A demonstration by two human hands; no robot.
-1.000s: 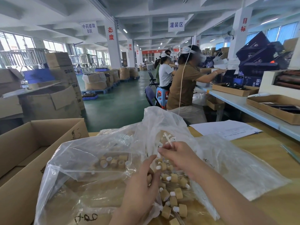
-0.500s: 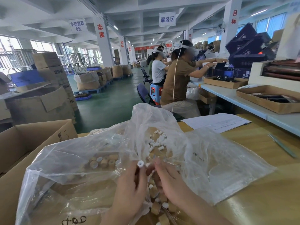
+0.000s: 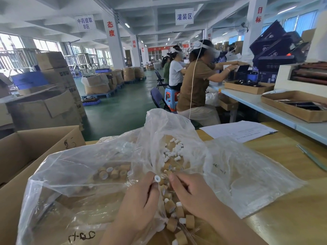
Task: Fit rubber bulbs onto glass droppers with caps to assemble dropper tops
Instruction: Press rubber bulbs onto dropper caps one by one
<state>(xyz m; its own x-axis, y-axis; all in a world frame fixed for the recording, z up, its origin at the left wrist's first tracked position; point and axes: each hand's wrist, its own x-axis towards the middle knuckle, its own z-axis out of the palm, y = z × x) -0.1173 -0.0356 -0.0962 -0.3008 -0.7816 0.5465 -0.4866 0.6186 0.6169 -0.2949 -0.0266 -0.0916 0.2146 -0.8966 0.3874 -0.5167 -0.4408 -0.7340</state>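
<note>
My left hand point(image 3: 141, 202) pinches a small white rubber bulb point(image 3: 156, 178) between thumb and fingertips, its open end facing up. Close beside it, my right hand point(image 3: 192, 193) has its fingers curled down among the tan caps point(image 3: 178, 212); what it holds is hidden. Assembled tops with white bulbs point(image 3: 184, 221) lie below the hands. Loose white bulbs point(image 3: 174, 151) sit in a pile inside the clear plastic bag point(image 3: 238, 174). More tan caps point(image 3: 113, 172) lie in the left clear bag point(image 3: 70, 174).
An open cardboard box point(image 3: 35, 152) stands at the left. A paper sheet point(image 3: 237, 131) and a thin green tool point(image 3: 311, 157) lie on the wooden table point(image 3: 292, 209). Seated workers point(image 3: 198, 87) occupy the bench behind, with stacked cartons on the floor.
My right hand came down from raising a glass dropper to the caps beside my left hand. My left hand now shows a white bulb at its fingertips. The view tilted down slightly.
</note>
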